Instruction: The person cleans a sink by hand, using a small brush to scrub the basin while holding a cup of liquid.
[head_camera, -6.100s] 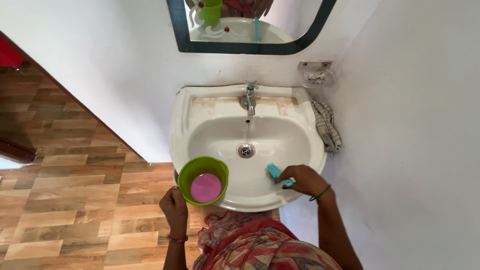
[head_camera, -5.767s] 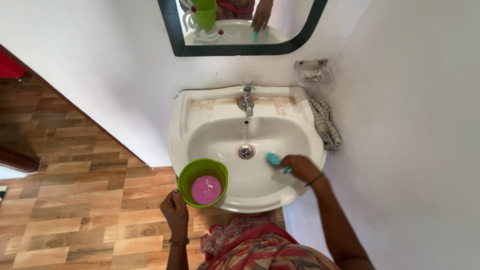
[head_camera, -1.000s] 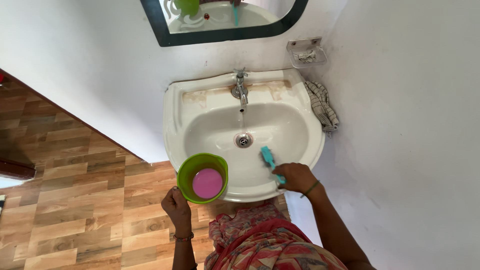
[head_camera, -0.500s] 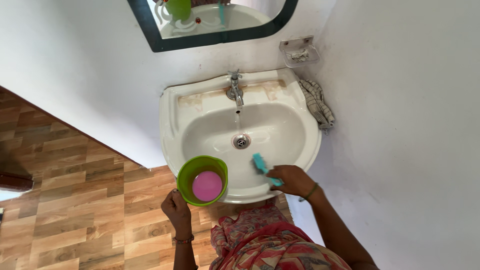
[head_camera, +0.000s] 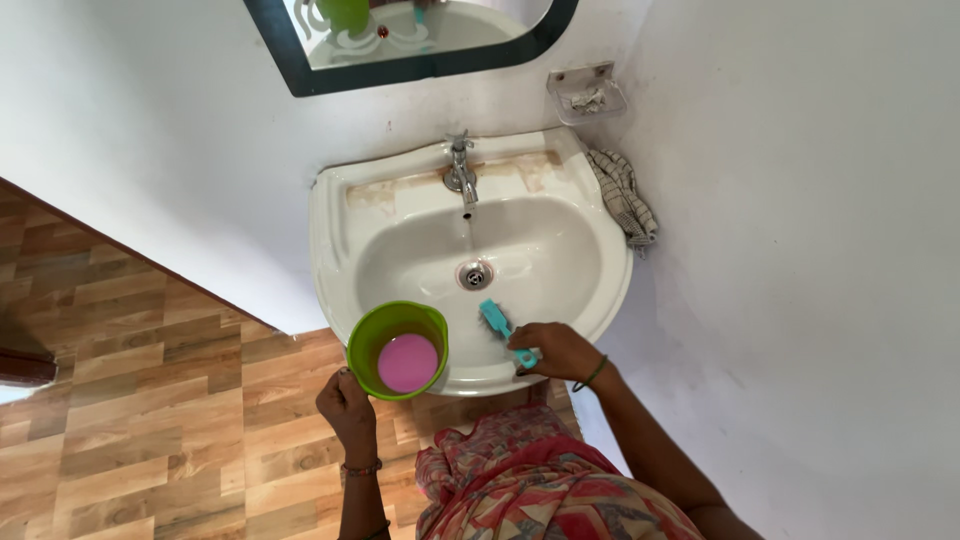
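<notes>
— Hands first: what does each one have?

— Right hand (head_camera: 562, 350) is closed around the handle of a small teal brush (head_camera: 497, 322), fingers wrapped tight. The brush head points up and to the left, lying against the inner front slope of the white sink (head_camera: 400, 250), just below the drain (head_camera: 475, 273).

— And the left hand (head_camera: 347, 405)?

— Curled shut on the handle of a green mug (head_camera: 396, 350), which it holds level over the front left rim of the sink. Pink liquid fills the bottom of the mug.

— How close are mug and brush?

— Near each other but apart; the brush sits just to the right of the mug.

— What else is around the sink?

— A metal tap (head_camera: 460, 170) stands at the back centre. A checked cloth (head_camera: 622, 198) hangs over the back right corner against the wall. Above that, a clear soap holder (head_camera: 586, 94) is fixed to the white wall, and a dark-framed mirror (head_camera: 420, 68) hangs over the tap. Brownish stains run along the back ledge of the sink.

— Underfoot?

— Wood-patterned floor (head_camera: 130, 400) to the left, and the person's red patterned garment shows at the bottom edge.
</notes>
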